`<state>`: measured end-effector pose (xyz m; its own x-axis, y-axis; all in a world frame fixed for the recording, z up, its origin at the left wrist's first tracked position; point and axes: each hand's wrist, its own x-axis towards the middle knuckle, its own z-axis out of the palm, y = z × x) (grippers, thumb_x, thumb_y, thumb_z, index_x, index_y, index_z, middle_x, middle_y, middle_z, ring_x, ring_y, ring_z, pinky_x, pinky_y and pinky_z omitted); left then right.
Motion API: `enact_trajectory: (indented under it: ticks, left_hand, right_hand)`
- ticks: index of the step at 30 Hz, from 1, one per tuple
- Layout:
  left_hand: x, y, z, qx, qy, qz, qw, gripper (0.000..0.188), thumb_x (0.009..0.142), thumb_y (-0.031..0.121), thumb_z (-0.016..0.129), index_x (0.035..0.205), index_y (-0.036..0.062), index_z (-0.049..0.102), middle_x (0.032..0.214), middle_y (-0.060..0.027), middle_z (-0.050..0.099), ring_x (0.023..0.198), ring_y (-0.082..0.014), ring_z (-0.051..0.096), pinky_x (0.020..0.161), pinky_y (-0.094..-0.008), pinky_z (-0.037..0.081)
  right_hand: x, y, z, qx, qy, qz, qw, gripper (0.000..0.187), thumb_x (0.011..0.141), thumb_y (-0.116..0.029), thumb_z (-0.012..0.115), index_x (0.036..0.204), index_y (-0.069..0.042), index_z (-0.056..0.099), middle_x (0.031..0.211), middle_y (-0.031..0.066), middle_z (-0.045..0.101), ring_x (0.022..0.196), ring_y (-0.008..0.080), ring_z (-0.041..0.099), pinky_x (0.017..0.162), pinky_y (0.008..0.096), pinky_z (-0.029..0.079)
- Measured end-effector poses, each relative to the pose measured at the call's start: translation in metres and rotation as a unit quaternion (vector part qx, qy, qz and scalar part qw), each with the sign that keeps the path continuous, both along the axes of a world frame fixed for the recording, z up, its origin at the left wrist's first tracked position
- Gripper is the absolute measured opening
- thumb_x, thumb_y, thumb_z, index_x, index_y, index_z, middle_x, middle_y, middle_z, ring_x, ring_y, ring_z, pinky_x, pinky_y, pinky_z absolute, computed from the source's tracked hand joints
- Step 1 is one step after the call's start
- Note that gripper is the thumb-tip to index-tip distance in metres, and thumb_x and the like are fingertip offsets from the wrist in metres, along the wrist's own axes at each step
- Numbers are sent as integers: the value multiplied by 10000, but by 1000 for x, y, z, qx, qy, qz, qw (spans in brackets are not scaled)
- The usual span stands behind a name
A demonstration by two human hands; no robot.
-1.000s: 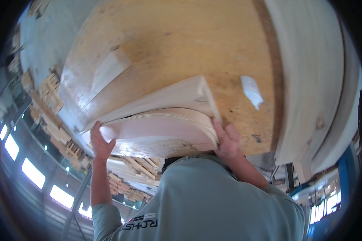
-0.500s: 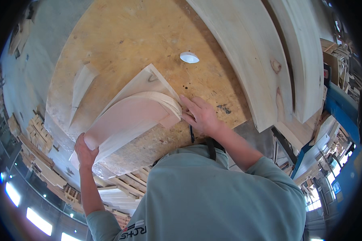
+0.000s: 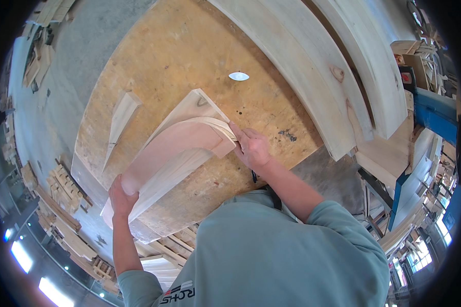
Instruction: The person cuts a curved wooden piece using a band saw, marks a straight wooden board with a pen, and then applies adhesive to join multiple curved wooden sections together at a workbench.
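Observation:
A curved, pinkish flat wooden piece (image 3: 175,145) lies over a pale wooden board (image 3: 161,176) on the worktable. Thin pale layers show along its outer curve near the right end. My left hand (image 3: 122,198) closes round the lower left end, its thumb on top of the curved piece. At the other end, my right hand (image 3: 253,148) grips the curved piece's tip, with a finger along the board's edge; some of its fingertips are hidden.
A worn plywood worktable (image 3: 189,51) carries a loose pale wedge-shaped offcut (image 3: 122,120) at left and a small white oval spot (image 3: 238,76). Long curved planks (image 3: 312,71) stand along the right side. Stacked timber (image 3: 66,185) lies on the floor at left; blue machinery (image 3: 435,113) stands far right.
The view has shifted, so the table and planks sit differently in the picture. The curved piece looks turned slightly on the board, baring more of the board below its inner curve. Both hands keep hold.

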<state>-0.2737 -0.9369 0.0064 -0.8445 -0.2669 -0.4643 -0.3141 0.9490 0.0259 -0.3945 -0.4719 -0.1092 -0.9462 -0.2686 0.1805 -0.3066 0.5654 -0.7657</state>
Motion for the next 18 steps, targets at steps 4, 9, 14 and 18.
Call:
enact_trajectory:
  ticks: [4, 9, 14, 18]
  left_hand:
    - [-1, 3, 5, 5, -8, 13, 1000, 918, 616, 139, 869, 1427, 16, 457, 1333, -245, 590, 1252, -429, 546, 1086, -519, 401]
    - [-3, 7, 8, 10, 0, 0, 1000, 916, 610, 113, 877, 1419, -6, 464, 1309, -257, 602, 1222, -447, 558, 1062, -524, 419]
    - [-9, 13, 10, 14, 18, -12, 1000, 898, 596, 72, 873, 1396, -54, 485, 1239, -291, 634, 1142, -488, 599, 992, -526, 479]
    - [-9, 14, 10, 4, 9, -1, 1000, 893, 611, 83, 863, 1408, -45, 483, 1285, -284, 611, 1194, -484, 568, 1037, -534, 445]
  right_hand:
    - [11, -8, 4, 13, -19, -36, 999, 632, 722, -4, 727, 1345, -19, 627, 731, 124, 606, 640, 310, 620, 578, 412, 502]
    - [13, -11, 3, -31, -29, -44, 998, 654, 719, -3, 731, 1364, -14, 621, 726, 127, 598, 625, 307, 608, 576, 400, 499]
    - [15, -11, 8, -30, -68, -37, 997, 661, 724, 0, 728, 1374, 5, 615, 710, 135, 580, 616, 306, 600, 576, 398, 494]
    - [14, -13, 12, -46, -71, -42, 996, 643, 728, -7, 729, 1362, 13, 623, 699, 131, 570, 610, 301, 591, 575, 390, 490]
